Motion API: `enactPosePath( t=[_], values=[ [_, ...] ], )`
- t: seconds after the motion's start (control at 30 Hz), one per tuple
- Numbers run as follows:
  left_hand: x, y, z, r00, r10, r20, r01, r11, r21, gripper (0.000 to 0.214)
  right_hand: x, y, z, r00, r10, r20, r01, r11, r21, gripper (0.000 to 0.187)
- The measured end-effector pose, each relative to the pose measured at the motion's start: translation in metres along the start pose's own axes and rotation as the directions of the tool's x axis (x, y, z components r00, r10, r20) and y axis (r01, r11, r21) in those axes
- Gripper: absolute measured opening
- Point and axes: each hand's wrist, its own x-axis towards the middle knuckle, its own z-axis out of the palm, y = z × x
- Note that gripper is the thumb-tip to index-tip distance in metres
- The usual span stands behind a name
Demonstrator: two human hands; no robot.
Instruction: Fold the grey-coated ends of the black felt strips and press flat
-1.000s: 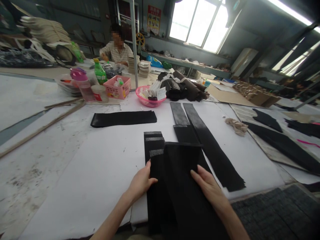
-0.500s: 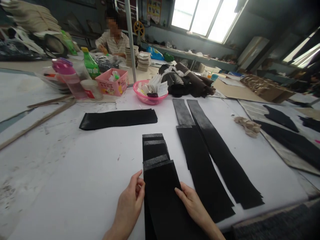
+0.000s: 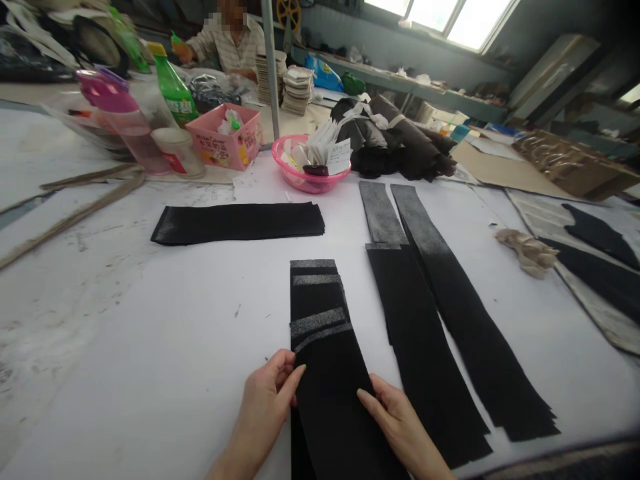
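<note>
A stack of black fabric strips (image 3: 323,360) lies in staggered layers on the white table (image 3: 150,333) right in front of me. My left hand (image 3: 265,407) rests on the left edge of the top strip, fingers stretched along it. On the right edge lies my right hand (image 3: 400,427), fingers flat and pressing the strip down. Two long black strips (image 3: 440,320) run beside the stack on the right. A further black strip (image 3: 237,223) lies crosswise farther back.
A pink bowl (image 3: 310,170), pink box (image 3: 225,137), green bottle (image 3: 173,87) and pink-lidded jar (image 3: 125,123) stand at the back. Dark rolled fabric (image 3: 395,147) lies behind the strips, a beige rag (image 3: 527,250) to the right. Another person (image 3: 230,40) sits at the far side.
The top strip has come down from a raised position onto the stack. Both hands have slid nearer to me along its edges, and the view has tilted down.
</note>
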Motion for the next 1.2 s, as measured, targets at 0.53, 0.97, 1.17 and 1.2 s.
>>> enactPosePath(
  t=[0.53,0.97,1.17,1.2],
  values=[
    [0.008,0.009,-0.005,0.994,-0.083,0.068,0.07,0.982,0.175,0.027,0.078,-0.025,-0.007,0.948,-0.223,-0.228,0.068,0.839,-0.54,0.037],
    [0.019,0.015,-0.011,0.995,-0.09,-0.032,0.094,0.98,0.173,0.037,0.086,-0.02,-0.002,0.914,-0.309,-0.264,0.046,0.725,-0.687,0.035],
    [0.026,0.017,-0.013,0.997,-0.077,-0.03,0.082,0.957,0.278,0.036,0.089,-0.019,-0.002,0.917,-0.291,-0.274,0.025,0.726,-0.687,0.035],
    [0.027,0.017,-0.014,0.996,-0.082,-0.025,0.086,0.956,0.279,0.036,0.09,-0.019,-0.002,0.916,-0.291,-0.276,0.024,0.727,-0.687,0.035]
  ],
)
